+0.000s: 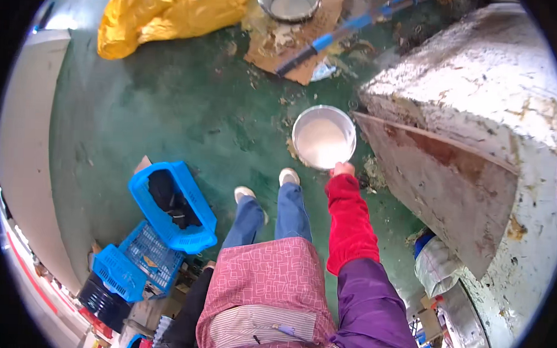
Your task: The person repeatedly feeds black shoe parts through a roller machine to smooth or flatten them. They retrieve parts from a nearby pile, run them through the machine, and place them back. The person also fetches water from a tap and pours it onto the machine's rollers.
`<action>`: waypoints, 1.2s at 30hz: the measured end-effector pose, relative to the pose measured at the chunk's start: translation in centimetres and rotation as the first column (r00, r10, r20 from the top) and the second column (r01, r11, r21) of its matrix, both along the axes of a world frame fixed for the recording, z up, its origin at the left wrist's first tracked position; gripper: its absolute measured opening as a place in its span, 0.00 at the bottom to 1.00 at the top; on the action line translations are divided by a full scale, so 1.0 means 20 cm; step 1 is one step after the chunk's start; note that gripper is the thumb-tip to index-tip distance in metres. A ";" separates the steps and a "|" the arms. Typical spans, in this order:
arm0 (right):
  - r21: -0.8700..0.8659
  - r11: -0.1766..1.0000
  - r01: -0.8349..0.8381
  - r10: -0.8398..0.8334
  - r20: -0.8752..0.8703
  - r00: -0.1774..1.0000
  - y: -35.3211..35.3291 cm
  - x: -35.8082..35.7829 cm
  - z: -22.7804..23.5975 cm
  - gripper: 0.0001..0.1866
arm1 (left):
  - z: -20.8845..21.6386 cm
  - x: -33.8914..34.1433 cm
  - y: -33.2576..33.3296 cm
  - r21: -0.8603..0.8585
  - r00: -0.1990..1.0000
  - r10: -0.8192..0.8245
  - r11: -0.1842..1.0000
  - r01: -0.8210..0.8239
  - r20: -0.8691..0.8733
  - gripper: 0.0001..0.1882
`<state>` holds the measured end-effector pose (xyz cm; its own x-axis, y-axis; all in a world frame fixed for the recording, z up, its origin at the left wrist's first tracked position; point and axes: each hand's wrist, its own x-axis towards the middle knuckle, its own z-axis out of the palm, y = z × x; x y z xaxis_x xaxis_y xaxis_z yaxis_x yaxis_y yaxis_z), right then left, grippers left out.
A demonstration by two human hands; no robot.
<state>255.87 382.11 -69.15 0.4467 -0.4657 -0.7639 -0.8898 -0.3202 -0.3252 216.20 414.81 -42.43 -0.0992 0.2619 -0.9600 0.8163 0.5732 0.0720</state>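
Observation:
My right hand [342, 169], at the end of a red cuff and purple sleeve, is closed at the near rim of a round metal pot [298, 149]. Creamy white liquid [322, 143] fills part of the pot. Whether the fingers grip the rim itself or a handle is too small to tell. The pot is just ahead of my feet, beside a leaning board [444, 186]. My left hand is out of view.
A second metal pot [315, 8] stands on stained cardboard [267, 48], near a blue-and-black pole [351, 26]. Far left lies a yellow sheet [173, 17]. Blue plastic baskets [193, 240] are at my left. A dirty white block [478, 70] rises at the right. Scraps litter the green floor.

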 end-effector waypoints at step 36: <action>0.489 0.641 0.591 -0.730 0.153 0.666 1.72 1.84 0.21 0.11 | -0.21 5.29 0.49 0.723 -0.577 -0.513 -0.658 -0.211 -0.635 0.25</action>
